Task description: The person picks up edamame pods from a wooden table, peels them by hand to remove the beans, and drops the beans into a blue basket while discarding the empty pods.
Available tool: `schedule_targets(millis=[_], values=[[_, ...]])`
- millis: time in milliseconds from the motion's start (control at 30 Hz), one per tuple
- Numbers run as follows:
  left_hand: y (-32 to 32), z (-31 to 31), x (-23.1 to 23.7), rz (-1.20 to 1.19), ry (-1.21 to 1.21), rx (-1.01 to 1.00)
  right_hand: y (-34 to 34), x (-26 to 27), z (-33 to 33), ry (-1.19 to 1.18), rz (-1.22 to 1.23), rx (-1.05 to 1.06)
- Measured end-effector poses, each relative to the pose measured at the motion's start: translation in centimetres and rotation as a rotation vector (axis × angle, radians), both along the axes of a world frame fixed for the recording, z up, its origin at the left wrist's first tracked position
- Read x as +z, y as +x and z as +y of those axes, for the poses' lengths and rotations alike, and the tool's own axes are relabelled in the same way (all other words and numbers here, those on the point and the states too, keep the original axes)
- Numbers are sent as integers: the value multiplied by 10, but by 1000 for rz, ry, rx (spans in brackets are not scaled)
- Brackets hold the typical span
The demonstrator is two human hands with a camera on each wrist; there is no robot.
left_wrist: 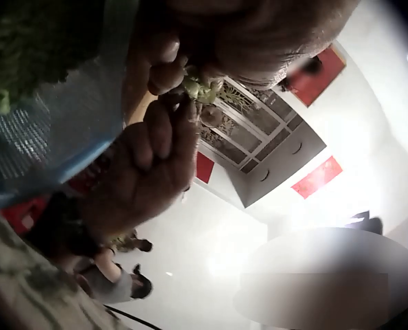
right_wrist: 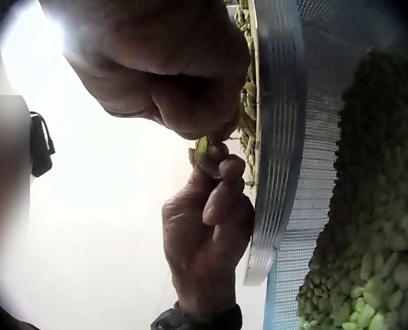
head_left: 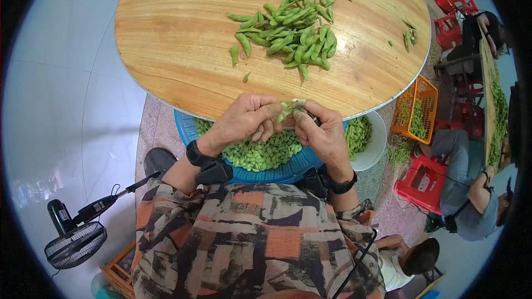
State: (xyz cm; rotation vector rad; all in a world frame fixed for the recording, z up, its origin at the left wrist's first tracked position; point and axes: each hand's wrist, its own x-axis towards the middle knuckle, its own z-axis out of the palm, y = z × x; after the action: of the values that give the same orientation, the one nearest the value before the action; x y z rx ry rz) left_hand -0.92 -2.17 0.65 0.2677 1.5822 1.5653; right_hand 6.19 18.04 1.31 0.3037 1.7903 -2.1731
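Over the table's near edge, my left hand pinches a green soybean pod between thumb and fingers. My right hand pinches the pod's other end, its thumb bent against it. Something small and dark shows beside the right index finger. In the right wrist view the pod lies between both sets of fingertips. Beneath the hands is a blue mesh basket holding many shelled green soybeans. A heap of whole pods lies on the round wooden table.
Right of the basket stands a white bucket with green pods in it. Farther right are an orange crate and a red stool. A black fan stands at the left. Other people sit at the right.
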Motion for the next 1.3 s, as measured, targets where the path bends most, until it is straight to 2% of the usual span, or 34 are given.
schedule_targets(millis=[33,67,100,133,200,233,367,433,600,667,833,1000,1067,1100,1133,1200,1233,1300], values=[[0,1,4,-93,57,22,0,-2,-1,0,1,0],[0,3,7,-186,115,43,-1,-7,-3,120,135,-31],[0,4,8,-185,117,43,-1,-8,-6,241,269,-62],[1,6,9,-219,137,74,-1,-5,-9,242,270,-60],[5,8,9,-252,158,108,0,7,-17,695,657,-134],[7,8,7,-267,204,138,2,5,-21,731,672,-155],[19,12,-1,-332,368,271,3,3,-28,775,717,-200],[24,16,3,-318,356,270,1,3,-23,690,626,-208],[28,19,-1,-255,337,238,3,1,-15,614,599,-185],[29,21,0,-349,387,280,4,0,-13,577,592,-173],[35,25,-4,-373,423,295,8,-2,-7,442,479,-184],[41,24,-8,-433,437,246,15,-1,4,476,508,-242],[44,22,-7,-37,164,-18,20,3,17,384,413,-378],[44,17,-10,121,138,-134,25,8,25,291,338,-465],[42,12,-3,127,134,-125,30,5,38,239,338,-568],[34,4,15,573,37,-244,40,-8,73,399,338,-682],[27,0,16,685,116,-150,46,-10,89,447,293,-740],[4,-13,23,727,-72,47,59,-41,130,637,233,-840]])
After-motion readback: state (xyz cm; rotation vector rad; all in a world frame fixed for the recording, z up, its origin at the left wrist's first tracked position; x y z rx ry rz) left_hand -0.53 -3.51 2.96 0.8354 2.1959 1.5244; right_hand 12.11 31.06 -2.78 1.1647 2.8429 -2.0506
